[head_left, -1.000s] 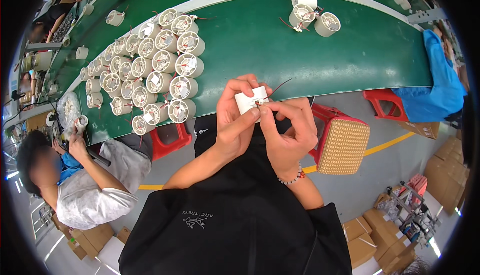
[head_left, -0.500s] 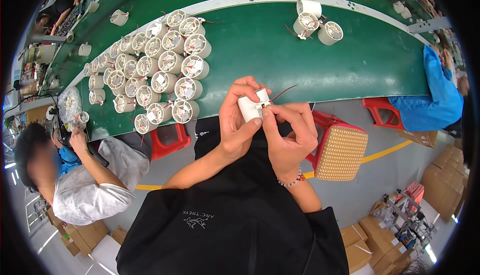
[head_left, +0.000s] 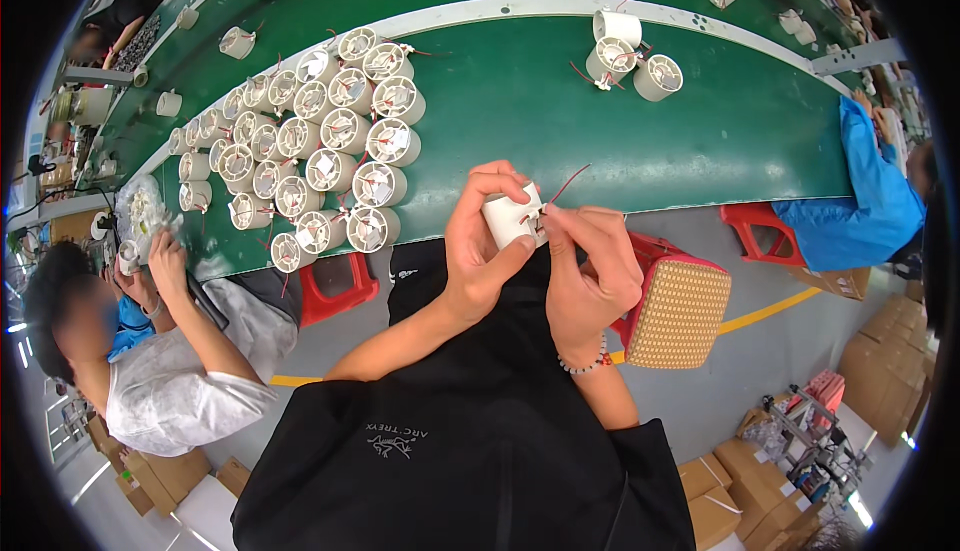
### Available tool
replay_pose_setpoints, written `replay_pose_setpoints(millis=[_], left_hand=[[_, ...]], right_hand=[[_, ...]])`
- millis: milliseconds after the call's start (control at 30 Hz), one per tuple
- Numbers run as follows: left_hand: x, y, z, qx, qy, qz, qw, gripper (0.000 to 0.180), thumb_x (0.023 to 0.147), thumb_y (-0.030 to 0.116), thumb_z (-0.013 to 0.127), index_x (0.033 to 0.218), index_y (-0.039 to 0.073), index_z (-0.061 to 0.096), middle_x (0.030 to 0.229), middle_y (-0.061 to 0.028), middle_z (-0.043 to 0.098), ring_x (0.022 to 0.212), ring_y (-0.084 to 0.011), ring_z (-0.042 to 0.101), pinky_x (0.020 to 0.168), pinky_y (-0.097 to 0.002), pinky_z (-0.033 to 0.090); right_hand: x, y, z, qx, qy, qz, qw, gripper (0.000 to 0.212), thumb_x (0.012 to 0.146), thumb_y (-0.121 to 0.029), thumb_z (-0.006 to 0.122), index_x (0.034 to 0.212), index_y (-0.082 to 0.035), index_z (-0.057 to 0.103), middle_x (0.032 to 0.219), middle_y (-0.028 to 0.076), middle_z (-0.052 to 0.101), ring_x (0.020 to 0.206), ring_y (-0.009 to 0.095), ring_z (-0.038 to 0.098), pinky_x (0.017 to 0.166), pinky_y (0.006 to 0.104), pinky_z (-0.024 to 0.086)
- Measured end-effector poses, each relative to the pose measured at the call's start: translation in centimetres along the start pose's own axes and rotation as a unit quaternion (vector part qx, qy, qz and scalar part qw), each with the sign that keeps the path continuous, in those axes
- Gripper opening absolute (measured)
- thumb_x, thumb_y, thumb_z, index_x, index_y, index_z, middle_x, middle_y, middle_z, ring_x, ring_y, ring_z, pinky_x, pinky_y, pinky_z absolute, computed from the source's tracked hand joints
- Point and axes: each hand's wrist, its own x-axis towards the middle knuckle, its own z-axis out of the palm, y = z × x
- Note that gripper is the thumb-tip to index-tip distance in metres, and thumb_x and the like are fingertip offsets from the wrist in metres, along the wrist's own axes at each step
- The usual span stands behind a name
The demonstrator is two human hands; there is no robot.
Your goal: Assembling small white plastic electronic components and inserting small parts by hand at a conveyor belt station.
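The left hand (head_left: pixel 478 256) is gripping a smooth, round white tube (head_left: pixel 504 223) near the shiny green surface (head_left: pixel 610 146). The right hand (head_left: pixel 595 276) is tipping up more than a moment ago. Its fingertips are bunching at the tube's end, by a thin red wire (head_left: pixel 571 182); I cannot tell what they are pinching. More hard white tubes (head_left: pixel 372 230) with spokes inside are standing close together on the left.

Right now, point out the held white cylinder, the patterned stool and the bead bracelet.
White cylinder (head_left: pixel 503 221), head view: its outer side wall.
Patterned stool (head_left: pixel 680 313), head view: its seat.
Bead bracelet (head_left: pixel 581 369), head view: its lower beads.
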Motion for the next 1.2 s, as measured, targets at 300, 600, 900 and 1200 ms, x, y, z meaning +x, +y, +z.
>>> replay_pose_setpoints(millis=[300, 600, 900, 1200], left_hand=[[0.8, 0.5, 0.0, 0.222, 0.034, 0.025, 0.974, 0.043, 0.085, -0.005, 0.068, 0.126, 0.005, 0.060, 0.129, -0.0126, 0.046, 0.119, -0.0219, 0.053, 0.098, -0.0342, 0.049], [1.2, -0.4, -1.0, 0.115, 0.017, -0.152, 0.981, 0.045, 0.087, -0.008, 0.071, 0.129, 0.004, 0.059, 0.123, -0.0100, 0.055, 0.113, -0.0228, 0.060, 0.099, -0.0369, 0.052], [1.9, 1.4, -1.6, -0.295, 0.108, -0.167, 0.935, 0.045, 0.104, 0.008, 0.061, 0.147, 0.005, 0.050, 0.139, -0.0162, 0.060, 0.132, -0.0336, 0.063, 0.113, -0.0455, 0.051], [1.8, 1.9, -0.2, -0.340, 0.112, -0.142, 0.923, 0.048, 0.110, 0.015, 0.060, 0.154, 0.008, 0.042, 0.147, -0.0159, 0.055, 0.148, -0.0403, 0.052, 0.120, -0.0519, 0.047]], right_hand=[[2.3, 0.9, -1.0, -0.136, -0.120, -0.143, 0.973, 0.028, 0.078, 0.010, 0.081, 0.104, -0.001, 0.082, 0.093, 0.009, 0.072, 0.082, 0.023, 0.069, 0.065, 0.0331, 0.053], [6.3, 1.8, -1.7, -0.225, -0.360, -0.204, 0.882, 0.035, 0.076, 0.006, 0.081, 0.109, -0.004, 0.075, 0.100, 0.010, 0.073, 0.084, 0.024, 0.070, 0.068, 0.0356, 0.055], [2.0, 1.7, 0.0, -0.103, -0.163, -0.068, 0.979, 0.031, 0.083, -0.001, 0.089, 0.110, -0.002, 0.075, 0.103, 0.010, 0.075, 0.082, 0.024, 0.070, 0.071, 0.0361, 0.057], [0.3, 1.6, 2.5, -0.142, -0.044, -0.110, 0.983, 0.035, 0.076, 0.000, 0.094, 0.106, -0.001, 0.076, 0.107, 0.010, 0.072, 0.084, 0.022, 0.070, 0.067, 0.0336, 0.056]])
